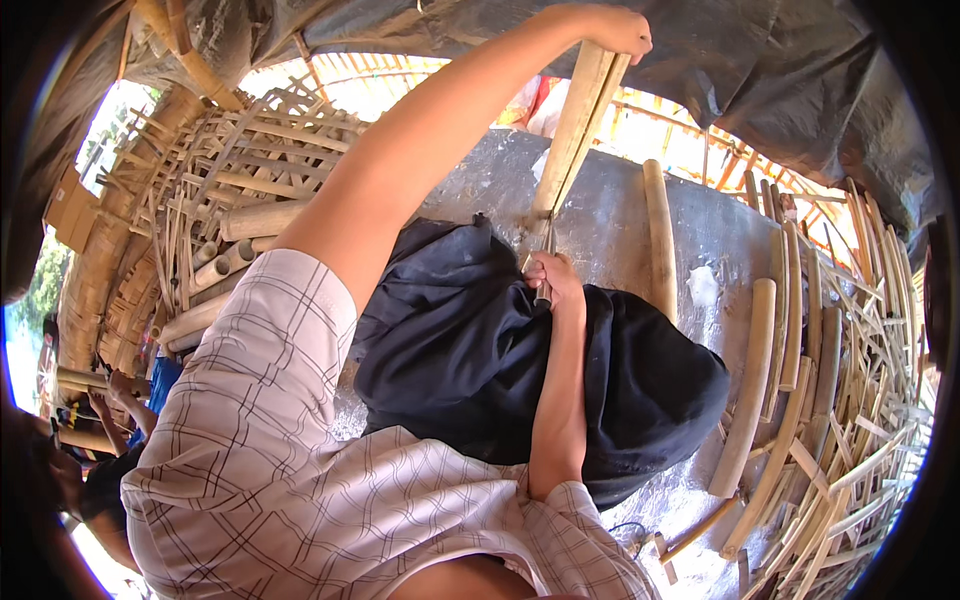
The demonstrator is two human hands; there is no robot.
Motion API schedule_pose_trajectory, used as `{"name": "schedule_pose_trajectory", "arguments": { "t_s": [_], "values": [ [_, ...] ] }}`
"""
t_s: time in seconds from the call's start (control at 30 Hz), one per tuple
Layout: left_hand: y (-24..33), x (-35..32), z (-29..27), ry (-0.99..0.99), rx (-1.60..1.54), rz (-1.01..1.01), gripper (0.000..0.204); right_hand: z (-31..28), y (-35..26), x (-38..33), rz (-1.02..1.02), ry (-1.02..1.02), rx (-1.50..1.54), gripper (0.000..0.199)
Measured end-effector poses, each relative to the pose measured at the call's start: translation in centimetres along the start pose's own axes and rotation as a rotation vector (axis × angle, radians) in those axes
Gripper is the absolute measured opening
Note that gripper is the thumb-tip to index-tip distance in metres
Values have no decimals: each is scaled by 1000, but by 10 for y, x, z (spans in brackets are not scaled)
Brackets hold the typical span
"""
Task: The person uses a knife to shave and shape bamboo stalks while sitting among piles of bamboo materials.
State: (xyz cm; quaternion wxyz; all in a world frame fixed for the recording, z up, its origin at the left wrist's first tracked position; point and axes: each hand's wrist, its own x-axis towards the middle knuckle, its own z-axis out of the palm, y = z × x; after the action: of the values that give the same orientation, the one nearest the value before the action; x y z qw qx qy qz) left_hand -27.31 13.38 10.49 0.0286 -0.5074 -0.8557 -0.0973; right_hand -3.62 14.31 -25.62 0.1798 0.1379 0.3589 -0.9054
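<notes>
Beneath our fingers spread the grey floor [720,225], with a heap of bamboo strips [885,430] well to their right and stacked bamboo poles [262,218] well to their left. Black cloth [450,340] covered our legs, just below the right fingers. Far left of both hands sat what looked like a cardboard box [70,212], its contents hidden from us. The bamboo piece [572,135] slanted from the left fingers down toward the right ones. We held the left arm stretched far out, its hand [622,32] clenched over the piece's far end; our right hand [553,277], nearer the body, grasped a knife-like tool [548,238], its blade at the piece's near end.
</notes>
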Motion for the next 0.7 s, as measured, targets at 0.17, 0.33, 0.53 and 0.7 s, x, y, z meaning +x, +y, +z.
{"name": "schedule_pose_trajectory", "arguments": {
  "t_s": [0.17,0.33,0.53,0.7],
  "values": [
    [-5,-2,4,-3,-38,-21,27,3,8,-2,-110,105,-161,19],
    [-9,-13,-6,16,-77,14,26,-10,-6,-7,-211,219,-621,13],
    [-55,-25,-1,35,-136,-15,27,4,-10,-22,-177,197,-621,14],
    [-83,-24,2,121,-98,-8,27,-2,5,-5,-148,155,-464,14]
  ]
}}
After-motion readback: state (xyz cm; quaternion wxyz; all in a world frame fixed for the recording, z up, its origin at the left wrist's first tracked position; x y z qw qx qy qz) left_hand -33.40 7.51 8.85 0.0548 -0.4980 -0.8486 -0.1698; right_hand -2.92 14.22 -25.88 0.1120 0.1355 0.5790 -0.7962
